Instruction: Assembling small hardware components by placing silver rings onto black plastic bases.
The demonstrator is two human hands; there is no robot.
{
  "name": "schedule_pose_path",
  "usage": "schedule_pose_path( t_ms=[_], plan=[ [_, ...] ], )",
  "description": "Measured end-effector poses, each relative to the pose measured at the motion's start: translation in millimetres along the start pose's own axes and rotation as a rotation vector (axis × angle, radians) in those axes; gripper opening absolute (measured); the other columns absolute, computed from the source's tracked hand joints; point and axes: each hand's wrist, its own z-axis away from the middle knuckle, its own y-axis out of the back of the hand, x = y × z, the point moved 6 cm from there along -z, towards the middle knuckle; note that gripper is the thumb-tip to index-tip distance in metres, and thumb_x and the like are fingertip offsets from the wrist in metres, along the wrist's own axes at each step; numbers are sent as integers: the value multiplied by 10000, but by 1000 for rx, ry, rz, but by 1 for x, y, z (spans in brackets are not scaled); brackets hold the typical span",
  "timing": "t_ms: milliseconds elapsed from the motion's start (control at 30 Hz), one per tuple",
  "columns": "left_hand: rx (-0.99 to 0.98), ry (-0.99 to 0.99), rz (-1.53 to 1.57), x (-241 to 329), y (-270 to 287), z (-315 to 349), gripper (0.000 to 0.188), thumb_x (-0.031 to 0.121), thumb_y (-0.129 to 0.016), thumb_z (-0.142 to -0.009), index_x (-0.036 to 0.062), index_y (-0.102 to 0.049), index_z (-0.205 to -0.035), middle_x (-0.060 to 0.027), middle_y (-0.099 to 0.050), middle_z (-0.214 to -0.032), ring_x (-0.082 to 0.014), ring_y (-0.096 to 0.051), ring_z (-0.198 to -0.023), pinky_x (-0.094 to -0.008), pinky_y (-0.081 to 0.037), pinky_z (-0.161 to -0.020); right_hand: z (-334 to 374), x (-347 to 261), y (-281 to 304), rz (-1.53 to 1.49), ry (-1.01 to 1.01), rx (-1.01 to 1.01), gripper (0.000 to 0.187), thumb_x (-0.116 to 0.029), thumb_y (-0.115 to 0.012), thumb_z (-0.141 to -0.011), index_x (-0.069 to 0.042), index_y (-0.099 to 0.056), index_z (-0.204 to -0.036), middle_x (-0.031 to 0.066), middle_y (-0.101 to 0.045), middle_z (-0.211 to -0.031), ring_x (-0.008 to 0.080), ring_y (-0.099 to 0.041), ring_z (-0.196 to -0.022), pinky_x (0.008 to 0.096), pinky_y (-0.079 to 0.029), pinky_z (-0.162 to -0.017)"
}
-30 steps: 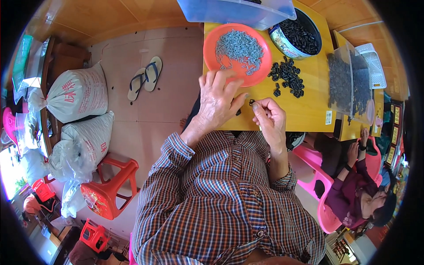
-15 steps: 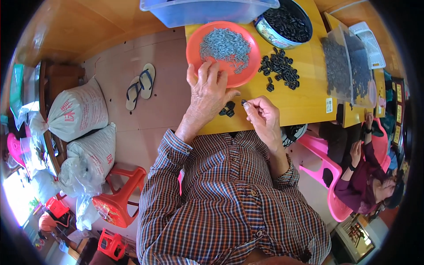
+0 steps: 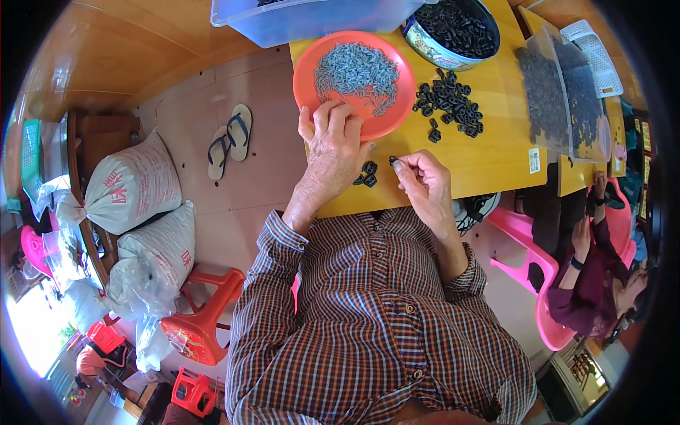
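Observation:
My left hand (image 3: pixel 333 145) reaches over the near rim of an orange plastic bowl (image 3: pixel 304 92), its fingers curved but apart and its thumb stretched to the right. I see nothing held in it. Small grey screws (image 3: pixel 358 71) lie heaped in the bowl. My right hand (image 3: pixel 427 183) pinches a small black plastic part (image 3: pixel 393 160) between thumb and fingertips, just above the table. Between my hands, near the table edge, lies a small cluster of black plastic parts (image 3: pixel 367 174). Further right is a loose pile of similar parts (image 3: pixel 452 103).
Behind the bowl stands a blue-tinted clear bin (image 3: pixel 312 21); beside it is a round tin (image 3: pixel 443 53) full of black pieces. Clear boxes (image 3: pixel 549 99) of dark parts stand on the right. A person (image 3: pixel 588 276) sits beyond on a pink chair. Sacks (image 3: pixel 134 180) and a red stool (image 3: pixel 195 329) are left.
The view has shifted slightly. My left hand stays at the bowl's near rim with small finger movements. My right hand still pinches the black part, almost unmoved.

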Motion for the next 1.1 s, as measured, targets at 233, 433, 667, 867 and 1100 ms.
schedule_pose_path(
  t_ms=[233, 433, 667, 867, 1100],
  plan=[
    [-21, 7, 64, -3, 2, -1, 309, 142, -732, -695, 10, -623, -953, -104, -530, -1102, -292, -445, -1153, -534, -218, -1026, 1, -2, 1, 12, 5, 14, 90, -70, -600, -900, 17, -579, -892, 0, -563, -714, 40, -512, -592, 182, -407, -532],
    [33, -10, 152, -8, 2, 3, 166, 82, -680, -731, 43, -631, -884, -79, -538, -1049, -273, -476, -1110, -606, -211, -1019, 1, 0, 1, 9, 6, 18, 100, -76, -602, -899, 22, -582, -902, 2, -570, -737, 43, -515, -601, 183, -411, -539],
    [70, 8, 167, -7, 2, 5, 98, 49, -645, -743, 51, -629, -840, -57, -557, -965, -256, -492, -1053, -595, -208, -1028, 2, 3, 2, -5, 9, 14, 95, -71, -604, -898, 20, -578, -898, 1, -567, -737, 41, -517, -602, 181, -412, -537],
    [74, -5, 148, -4, -1, 5, 95, 40, -630, -737, 51, -618, -830, -56, -553, -937, -252, -494, -1026, -598, -214, -1016, 3, 7, 1, -13, 6, 10, 96, -75, -607, -900, 16, -576, -889, -3, -566, -732, 41, -519, -597, 181, -416, -537],
    [198, -33, 222, 3, 15, 5, 137, -16, -623, -746, 25, -606, -876, -88, -562, -927, -271, -535, -942, -407, -436, -873, 5, 2, 4, -78, -73, 17, 136, -136, -611, -910, -2, -595, -896, -11, -572, -721, 43, -527, -607, 185, -418, -544]
  ],
)
